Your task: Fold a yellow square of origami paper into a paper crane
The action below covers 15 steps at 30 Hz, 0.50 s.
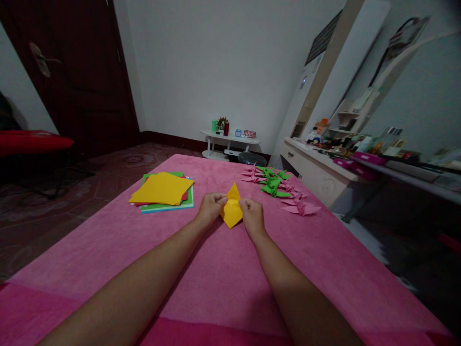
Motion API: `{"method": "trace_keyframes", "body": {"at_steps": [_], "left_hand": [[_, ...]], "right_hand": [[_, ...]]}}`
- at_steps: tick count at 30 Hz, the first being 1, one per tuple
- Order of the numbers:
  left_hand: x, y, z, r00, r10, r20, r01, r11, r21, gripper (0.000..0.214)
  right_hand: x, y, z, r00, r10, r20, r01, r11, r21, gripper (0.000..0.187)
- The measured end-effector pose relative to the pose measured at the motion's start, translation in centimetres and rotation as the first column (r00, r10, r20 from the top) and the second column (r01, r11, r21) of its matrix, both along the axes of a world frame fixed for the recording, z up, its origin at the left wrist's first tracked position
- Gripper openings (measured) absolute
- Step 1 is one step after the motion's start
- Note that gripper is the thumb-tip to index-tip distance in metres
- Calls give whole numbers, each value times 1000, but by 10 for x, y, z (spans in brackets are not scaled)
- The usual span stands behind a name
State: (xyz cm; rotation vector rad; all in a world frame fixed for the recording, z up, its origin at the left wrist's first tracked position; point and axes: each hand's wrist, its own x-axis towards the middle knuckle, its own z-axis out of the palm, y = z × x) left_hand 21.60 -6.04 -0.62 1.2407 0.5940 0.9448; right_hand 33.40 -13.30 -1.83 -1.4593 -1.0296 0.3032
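Observation:
A folded yellow paper piece, kite-shaped with a point up and a point down, is held just above the pink cloth. My left hand pinches its left edge with closed fingers. My right hand pinches its right edge the same way. Both forearms reach in from the bottom of the view.
A stack of coloured paper sheets, yellow on top, lies to the left of my hands. Several folded green cranes and pink cranes lie to the right. A cluttered desk, a low white table and a dark door stand beyond.

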Motion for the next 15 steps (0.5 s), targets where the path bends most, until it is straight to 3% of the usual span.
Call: {"method": "trace_keyframes", "body": {"at_steps": [5, 8, 12, 15], "left_hand": [[-2, 3, -2, 996, 91, -3, -91, 995, -26, 18], [-4, 3, 0, 995, 91, 36, -88, 993, -80, 20], [-6, 3, 4, 990, 34, 136, -5, 979, -205, 21], [-7, 2, 8, 971, -82, 226, 155, 931, -331, 21]], "right_hand": [[0, 2, -2, 999, 28, -35, -28, 1000, 13, 24], [0, 1, 1, 995, 52, -89, -50, 998, 28, 25], [0, -2, 7, 967, 97, -237, -87, 995, 54, 32], [-2, -3, 14, 898, 183, -400, -168, 983, 72, 34]]}}
